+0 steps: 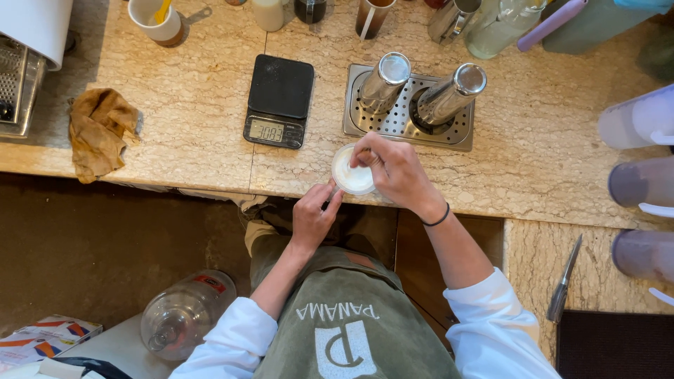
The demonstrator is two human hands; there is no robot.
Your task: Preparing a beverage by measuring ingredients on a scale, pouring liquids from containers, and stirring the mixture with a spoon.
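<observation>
Cup (352, 179) of white cream, pinched by left-hand fingers (330, 200) at centre-frame tabletop (189, 112) edge, right fingers (368, 151) clenched inside: likely to tip off.

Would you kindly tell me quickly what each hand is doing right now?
Left hand: closed on the side of the small white cup.
Right hand: closed over the cup's rim; whatever it pinches is hidden.
</observation>
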